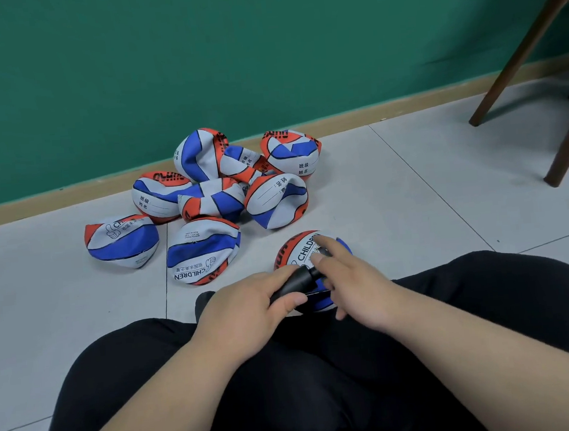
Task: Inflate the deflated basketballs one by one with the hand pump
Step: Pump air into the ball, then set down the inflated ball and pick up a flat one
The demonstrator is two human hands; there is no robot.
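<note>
Matt black plastic pump (291,285), glossy floor tiles (394,185), dark wooden chair legs (516,50).

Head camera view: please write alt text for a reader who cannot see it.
A person's left hand grips a black hand pump at a basketball on the tiled floor; the right hand touches the pump's front end. Behind, deflated red, white and blue basketballs lie piled by a green wall.

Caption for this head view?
Left hand grips black pump, right hand at its tip by a basketball; deflated basketballs piled behind.
</note>
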